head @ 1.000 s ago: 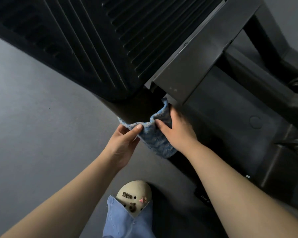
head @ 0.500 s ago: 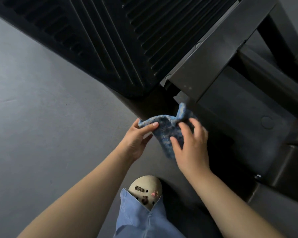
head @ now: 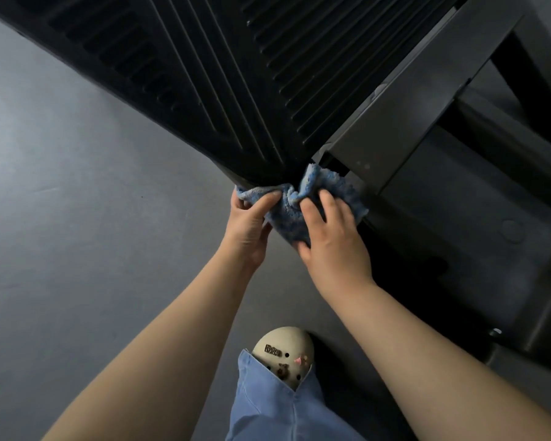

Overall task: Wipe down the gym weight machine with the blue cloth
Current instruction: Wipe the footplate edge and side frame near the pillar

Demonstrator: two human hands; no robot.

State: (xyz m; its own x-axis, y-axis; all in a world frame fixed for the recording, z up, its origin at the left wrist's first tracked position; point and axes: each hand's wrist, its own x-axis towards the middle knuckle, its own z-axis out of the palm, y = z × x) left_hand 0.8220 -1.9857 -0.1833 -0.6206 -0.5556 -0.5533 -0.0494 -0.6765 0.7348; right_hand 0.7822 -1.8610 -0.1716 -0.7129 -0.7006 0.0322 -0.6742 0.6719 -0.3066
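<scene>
The blue cloth (head: 303, 203) is bunched against the lower corner of the weight machine (head: 236, 90). The left hand (head: 250, 224) pinches its left edge; the right hand (head: 331, 237) grips its right side, nearer the grey frame (head: 411, 116) beyond.

- There is only one camera, worn on the person's head.
- It looks forward and steeply down, past both bare arms to the grey floor (head: 77, 249).
- It sits close to the black ribbed machine panel (head: 236, 90), which fills the top.
</scene>
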